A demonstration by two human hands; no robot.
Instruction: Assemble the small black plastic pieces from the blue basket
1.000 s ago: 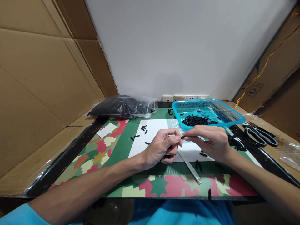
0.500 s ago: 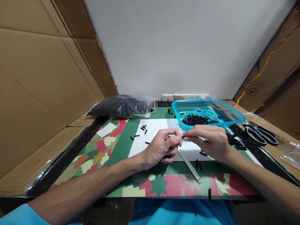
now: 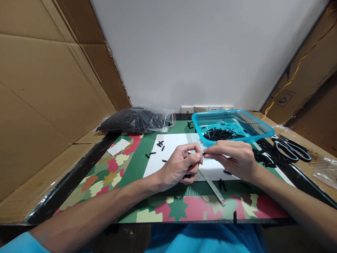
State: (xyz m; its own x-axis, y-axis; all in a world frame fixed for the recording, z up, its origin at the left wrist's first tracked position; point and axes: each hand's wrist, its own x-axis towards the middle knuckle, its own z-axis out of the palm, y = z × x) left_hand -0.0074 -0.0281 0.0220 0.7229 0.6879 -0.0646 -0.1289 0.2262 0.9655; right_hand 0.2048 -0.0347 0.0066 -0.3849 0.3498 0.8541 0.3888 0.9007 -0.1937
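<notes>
Above the white sheet, my left hand is closed, its thumb against the curled index finger. Between the fingertips of both hands shows a small black piece, too small to name its kind. My right hand pinches that piece from the other side. Something dark also shows under my left hand's curled fingers, mostly hidden. A thin, pale, shiny strip slants from beneath my left hand toward the table's front edge. Several short black pieces lie around my hands.
Behind my right hand stands a blue plastic basket with a heap of black pieces. Scissors lie at right beside more black pieces. A clear bag of black material rests at back left. Cardboard walls flank the table.
Both hands keep nearly the same pose around the small black piece. The whole view has shifted very slightly.
</notes>
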